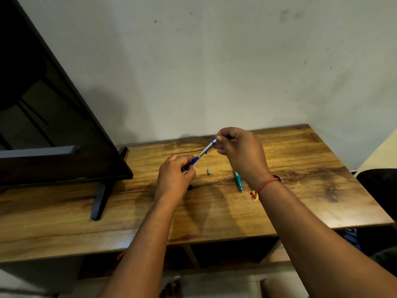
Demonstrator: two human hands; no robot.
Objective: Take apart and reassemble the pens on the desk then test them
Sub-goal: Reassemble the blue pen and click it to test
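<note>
- Right hand (238,149): thumb and fingertips pinch the upper, pale end of the blue pen (203,152), with the other fingers curled in. It is raised above the desk and does not rest on it.
- Left hand (176,175): fingers are curled round the pen's lower, blue end. Metal glints at the fingers; I can't tell whether it is the clip or a loose part.
- Blue pen: held in the air between the 2 hands, slanting up from left to right over the middle of the desk (300,160). A silver mid-section shows between the blue ends. 1 picture does not show whether the halves are coming apart or going together.
- Small grey sleeve (208,171): lies loose on the wood just below the pen, between the 2 hands. It looks like a pen part, so I judge the blue pen is not fully assembled.
- Small dark bit (190,187): on the desk by the left wrist, too small to identify.
- Teal pen (238,180): lies flat on the desk beside the right wrist, touched by neither hand. It appears whole; I can't tell whether it is already done or waiting.
- Progress, as a judgement: early to middle. 1 pen is in hand and unfinished. No paper is in view, so testing looks not yet begun.
- Further out: red thread bracelet (266,183) on the right wrist. Dark screen (53,125) on its stand at the desk's left end.
</note>
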